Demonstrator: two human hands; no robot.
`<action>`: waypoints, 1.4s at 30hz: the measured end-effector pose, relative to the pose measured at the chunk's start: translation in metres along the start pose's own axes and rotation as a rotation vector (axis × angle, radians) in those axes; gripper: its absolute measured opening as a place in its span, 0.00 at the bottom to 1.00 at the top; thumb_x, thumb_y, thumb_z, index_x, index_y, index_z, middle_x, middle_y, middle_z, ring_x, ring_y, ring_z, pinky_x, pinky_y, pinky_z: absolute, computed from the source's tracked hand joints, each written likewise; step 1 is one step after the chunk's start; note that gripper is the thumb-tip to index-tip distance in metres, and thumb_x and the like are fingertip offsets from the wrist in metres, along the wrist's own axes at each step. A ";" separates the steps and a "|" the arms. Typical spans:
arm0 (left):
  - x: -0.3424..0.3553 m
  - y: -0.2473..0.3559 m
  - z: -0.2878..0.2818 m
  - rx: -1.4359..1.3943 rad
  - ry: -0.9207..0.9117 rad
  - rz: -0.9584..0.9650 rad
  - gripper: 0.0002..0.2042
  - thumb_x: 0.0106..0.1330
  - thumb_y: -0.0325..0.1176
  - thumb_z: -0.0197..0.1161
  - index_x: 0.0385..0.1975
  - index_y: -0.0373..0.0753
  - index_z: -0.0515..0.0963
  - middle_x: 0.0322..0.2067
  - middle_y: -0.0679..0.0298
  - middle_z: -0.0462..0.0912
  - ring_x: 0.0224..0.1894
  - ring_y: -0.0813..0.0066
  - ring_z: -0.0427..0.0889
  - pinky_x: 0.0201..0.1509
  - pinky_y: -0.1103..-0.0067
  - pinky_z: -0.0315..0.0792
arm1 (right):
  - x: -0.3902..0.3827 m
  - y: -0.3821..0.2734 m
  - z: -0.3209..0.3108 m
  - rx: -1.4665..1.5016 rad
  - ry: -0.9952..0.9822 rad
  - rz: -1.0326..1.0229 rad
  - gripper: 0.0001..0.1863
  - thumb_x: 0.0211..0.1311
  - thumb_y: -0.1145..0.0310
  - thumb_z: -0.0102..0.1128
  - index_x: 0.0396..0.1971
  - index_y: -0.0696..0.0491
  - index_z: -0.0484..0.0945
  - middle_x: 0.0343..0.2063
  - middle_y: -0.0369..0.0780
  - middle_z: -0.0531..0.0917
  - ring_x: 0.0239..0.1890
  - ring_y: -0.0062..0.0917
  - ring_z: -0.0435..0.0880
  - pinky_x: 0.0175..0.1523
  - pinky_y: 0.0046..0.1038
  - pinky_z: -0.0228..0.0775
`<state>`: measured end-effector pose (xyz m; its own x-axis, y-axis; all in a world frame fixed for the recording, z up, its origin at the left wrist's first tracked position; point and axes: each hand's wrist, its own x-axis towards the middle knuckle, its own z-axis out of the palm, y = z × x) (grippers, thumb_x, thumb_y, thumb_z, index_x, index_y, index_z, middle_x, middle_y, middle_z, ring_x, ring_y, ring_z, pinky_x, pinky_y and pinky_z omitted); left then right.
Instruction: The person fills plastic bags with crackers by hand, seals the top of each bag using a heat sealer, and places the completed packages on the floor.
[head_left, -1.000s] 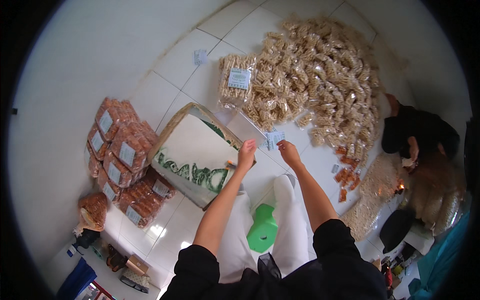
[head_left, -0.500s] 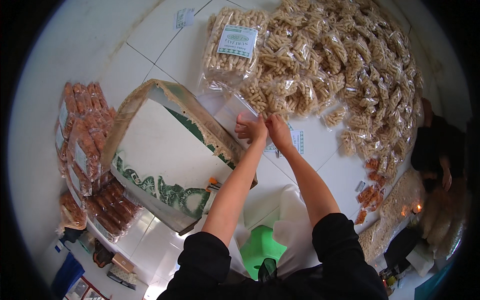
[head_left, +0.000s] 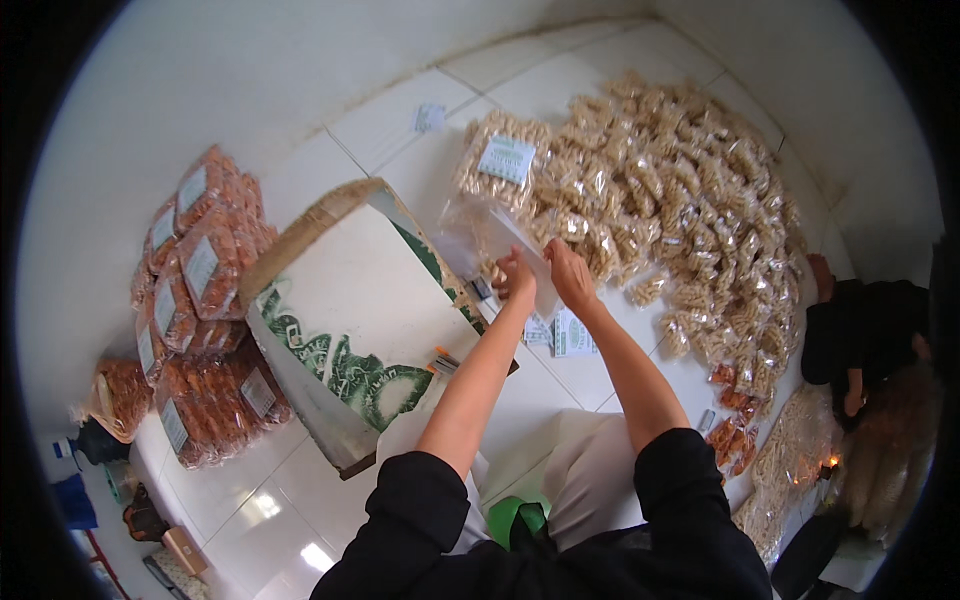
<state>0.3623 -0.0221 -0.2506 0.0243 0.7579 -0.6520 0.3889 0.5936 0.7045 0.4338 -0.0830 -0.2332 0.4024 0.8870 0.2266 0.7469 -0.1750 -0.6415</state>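
My left hand (head_left: 517, 277) and my right hand (head_left: 569, 274) grip a clear plastic bag (head_left: 537, 265) by its edges. Its film stands up between them, above the floor and beside the box. The fingers of both hands are curled on the film. Just beyond lies a large clear pack of pale stick snacks (head_left: 506, 135) with a printed label. Under my right wrist, printed paper labels (head_left: 573, 333) lie on the tiles. A small dark-and-white object (head_left: 483, 291), too unclear to name, is next to my left hand.
A worn carton (head_left: 375, 290) with a white top stands at left, an orange-and-grey tool (head_left: 443, 362) on it. Reddish-brown snack packs (head_left: 207, 270) are stacked beyond. Small snack bags (head_left: 680, 190) heap up at right, near another person (head_left: 870, 335) and a small flame (head_left: 832, 461).
My hands have moved slightly apart, and the bag's film now stands raised and spread between them. The view has tilted, showing more of the far wall.
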 end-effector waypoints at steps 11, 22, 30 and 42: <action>-0.112 0.097 -0.113 -0.369 -0.278 0.640 0.21 0.62 0.52 0.56 0.41 0.39 0.73 0.31 0.62 0.78 0.32 0.75 0.75 0.37 0.78 0.68 | -0.037 -0.127 -0.140 0.276 0.174 0.028 0.04 0.60 0.76 0.48 0.35 0.57 0.69 0.29 0.42 0.78 0.31 0.27 0.79 0.35 0.26 0.69; -0.176 0.105 -0.210 0.260 -0.144 1.471 0.16 0.62 0.46 0.57 0.31 0.36 0.69 0.25 0.58 0.74 0.29 0.66 0.72 0.33 0.75 0.66 | -0.045 -0.190 -0.216 0.092 0.718 -0.286 0.14 0.56 0.79 0.49 0.43 0.55 0.74 0.38 0.44 0.78 0.43 0.34 0.76 0.50 0.33 0.66; -0.178 0.108 -0.213 0.317 -0.207 1.440 0.13 0.61 0.40 0.59 0.32 0.35 0.70 0.31 0.53 0.78 0.35 0.53 0.77 0.39 0.67 0.69 | -0.059 -0.193 -0.227 0.289 0.698 -0.161 0.11 0.49 0.86 0.50 0.31 0.57 0.77 0.30 0.40 0.75 0.36 0.29 0.78 0.41 0.28 0.69; -0.177 0.108 -0.169 0.441 -0.256 1.723 0.09 0.57 0.36 0.62 0.30 0.38 0.71 0.28 0.61 0.78 0.33 0.59 0.77 0.37 0.69 0.67 | -0.078 -0.165 -0.229 0.238 0.352 0.237 0.07 0.52 0.74 0.60 0.31 0.58 0.81 0.32 0.43 0.82 0.34 0.32 0.80 0.39 0.27 0.71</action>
<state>0.2443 -0.0463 -0.0114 0.7363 0.2997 0.6066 -0.0347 -0.8786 0.4763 0.4005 -0.2216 0.0225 0.7319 0.6291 0.2618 0.4878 -0.2155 -0.8459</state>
